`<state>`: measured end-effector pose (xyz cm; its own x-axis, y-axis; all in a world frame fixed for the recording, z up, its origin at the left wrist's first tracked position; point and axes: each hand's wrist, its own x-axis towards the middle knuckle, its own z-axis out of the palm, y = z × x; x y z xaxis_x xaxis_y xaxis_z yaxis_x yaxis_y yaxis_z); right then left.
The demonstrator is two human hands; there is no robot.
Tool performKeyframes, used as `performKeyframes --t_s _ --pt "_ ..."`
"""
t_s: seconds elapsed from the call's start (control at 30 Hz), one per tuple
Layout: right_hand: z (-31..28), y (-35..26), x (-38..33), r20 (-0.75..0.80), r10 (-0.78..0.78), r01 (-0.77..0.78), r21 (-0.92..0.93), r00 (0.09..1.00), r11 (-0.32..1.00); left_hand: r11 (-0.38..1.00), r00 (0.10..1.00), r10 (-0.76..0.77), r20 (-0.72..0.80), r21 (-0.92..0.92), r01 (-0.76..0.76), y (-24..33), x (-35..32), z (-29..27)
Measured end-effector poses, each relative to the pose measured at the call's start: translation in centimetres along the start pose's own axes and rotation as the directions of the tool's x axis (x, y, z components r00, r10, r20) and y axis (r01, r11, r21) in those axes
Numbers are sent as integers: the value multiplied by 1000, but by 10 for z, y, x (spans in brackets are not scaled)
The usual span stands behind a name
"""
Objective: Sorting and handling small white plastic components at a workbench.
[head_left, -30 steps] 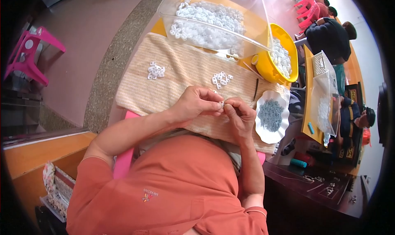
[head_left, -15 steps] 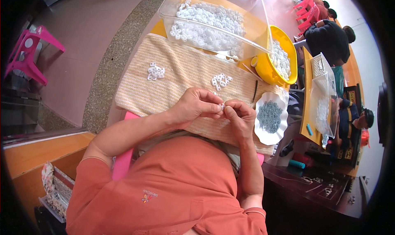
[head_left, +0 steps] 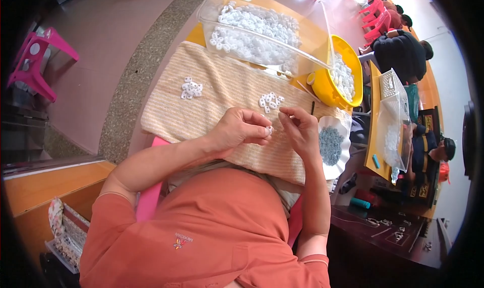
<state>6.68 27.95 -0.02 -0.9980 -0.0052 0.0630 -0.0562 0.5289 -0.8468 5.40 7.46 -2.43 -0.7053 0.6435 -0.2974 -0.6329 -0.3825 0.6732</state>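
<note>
My left hand [head_left: 237,130] pinches a small white plastic piece [head_left: 269,130] between thumb and forefinger, just above a striped beige towel [head_left: 169,106]. Apart from that piece, my right hand [head_left: 302,132] is raised a little with thumb and forefinger pressed together; whatever is between those fingertips is too small to make out. Beyond my hands lies a loose cluster of white pieces [head_left: 271,102], and farther left a second cluster [head_left: 191,89]. Beside my right hand, a white scalloped dish [head_left: 345,159] holds many tiny grey-blue parts [head_left: 330,145].
A clear plastic bin [head_left: 316,36] full of white pieces stands at the far side, with a yellow basin [head_left: 322,90] of more beside it. A thin black stick [head_left: 312,107] lies near the dish. Other people sit at the right; a pink stool [head_left: 38,61] stands left.
My right hand has drawn away from the white piece, up and to the right. The left hand keeps its hold, nearly still.
</note>
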Motion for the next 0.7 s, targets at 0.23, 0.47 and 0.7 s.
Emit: performKeyframes --t_s 0.23,0.47,0.7 --pt "10 3 24 61 -252 250 -482 966 840 1000 1000 10 -8 -10 -10 1 1 -2" --pt "14 -1 27 66 -189 197 -500 980 843 999 1000 24 -12 -23 -24 -1 3 -3" --pt "14 -2 16 39 -106 113 -362 994 925 999 999 22 -24 -32 -23 -2 4 -4"
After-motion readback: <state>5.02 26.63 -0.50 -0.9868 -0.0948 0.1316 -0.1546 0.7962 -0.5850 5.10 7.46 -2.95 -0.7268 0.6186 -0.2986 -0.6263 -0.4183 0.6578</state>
